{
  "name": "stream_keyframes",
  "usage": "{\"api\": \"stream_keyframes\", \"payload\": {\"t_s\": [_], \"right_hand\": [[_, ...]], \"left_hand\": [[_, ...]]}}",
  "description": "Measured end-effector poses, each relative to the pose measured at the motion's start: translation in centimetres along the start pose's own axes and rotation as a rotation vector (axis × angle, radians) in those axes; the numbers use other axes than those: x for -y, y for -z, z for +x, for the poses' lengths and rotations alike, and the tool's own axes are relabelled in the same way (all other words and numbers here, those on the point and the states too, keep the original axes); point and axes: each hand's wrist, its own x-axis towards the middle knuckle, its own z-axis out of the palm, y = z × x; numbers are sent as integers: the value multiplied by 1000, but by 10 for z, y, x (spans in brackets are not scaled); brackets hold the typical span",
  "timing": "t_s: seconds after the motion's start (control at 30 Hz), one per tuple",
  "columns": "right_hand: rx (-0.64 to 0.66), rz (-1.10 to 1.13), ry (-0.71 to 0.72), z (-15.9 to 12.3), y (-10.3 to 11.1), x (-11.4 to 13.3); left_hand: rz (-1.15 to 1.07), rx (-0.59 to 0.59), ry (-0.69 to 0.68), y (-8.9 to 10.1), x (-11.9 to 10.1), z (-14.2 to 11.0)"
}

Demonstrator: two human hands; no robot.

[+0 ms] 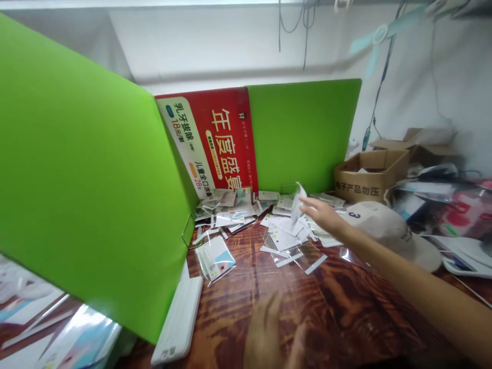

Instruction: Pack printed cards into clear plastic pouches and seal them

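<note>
White card (297, 206): left of cap (384, 223), pinched in fingertips of right hand (322, 212).
Left hand (269, 330): nearer than cap, blurred, thumb spread from fingers, holding nothing visible.
Table (234, 292): brown wood, under cap.
Carton (363, 191): open, just behind cap.
Green panel (303, 133): standing barrier, behind-left of cap.
Wall (211, 46): white, beyond cap.

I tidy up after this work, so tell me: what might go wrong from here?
The white card might slip, since the right hand appears to hold it near one edge. If dropped, it could get lost among the loose cards lying there. The right forearm crosses in front of the cap, so it might brush it.
</note>
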Motion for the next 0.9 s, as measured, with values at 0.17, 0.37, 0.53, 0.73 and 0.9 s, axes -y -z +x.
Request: {"api": "stream_keyframes", "payload": {"t_s": [0.17, 0.37, 0.53, 0.73, 0.9], "right_hand": [[74, 378, 89, -137, -27, 45], [247, 782, 68, -232, -43, 66], [24, 618, 189, -256, -23, 56], [-42, 61, 724, -236, -13, 38], [102, -248, 872, -218, -7, 48]], "left_hand": [[15, -151, 6, 18, -9, 11], [-187, -79, 5, 23, -25, 2], [-131, -151, -98, 27, -23, 1], [-5, -182, -287, 36, -18, 3], [87, -170, -419, 39, -17, 4]]}}
